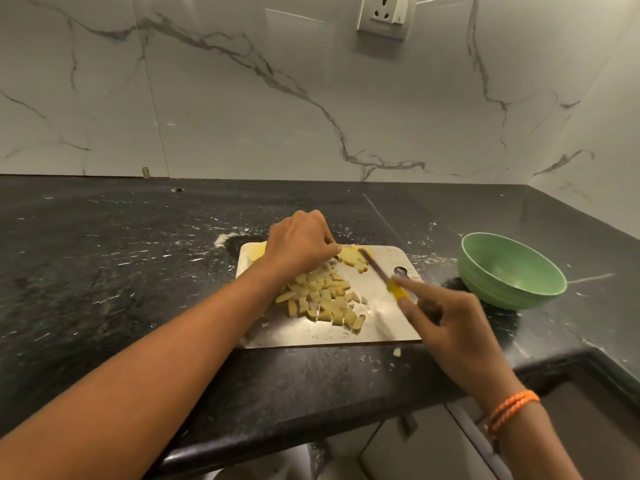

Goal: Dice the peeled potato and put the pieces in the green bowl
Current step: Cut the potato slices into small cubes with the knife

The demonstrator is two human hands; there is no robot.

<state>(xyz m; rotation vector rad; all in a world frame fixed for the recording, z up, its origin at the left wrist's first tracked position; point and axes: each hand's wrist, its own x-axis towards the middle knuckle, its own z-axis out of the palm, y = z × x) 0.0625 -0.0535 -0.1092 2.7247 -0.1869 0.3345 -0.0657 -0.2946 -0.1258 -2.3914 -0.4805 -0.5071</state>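
A steel cutting board (377, 323) lies on the black counter. On it sits a heap of diced potato pieces (325, 299). At the board's far edge my left hand (299, 242) holds down the uncut potato slices (349, 254) with curled fingers. My right hand (450, 323) grips a knife (375, 266) by its yellow handle, forefinger stretched along it, and the blade lies against the slices. Another potato piece (257, 251) shows left of my left hand. The green bowl (512, 268) stands right of the board and holds nothing.
One stray potato piece (397, 352) lies on the black counter (121, 271) just in front of the board. The marble wall rises behind, with a socket (384, 15) high up. The counter's front edge runs close below the board, with cabinet doors (415, 448) underneath.
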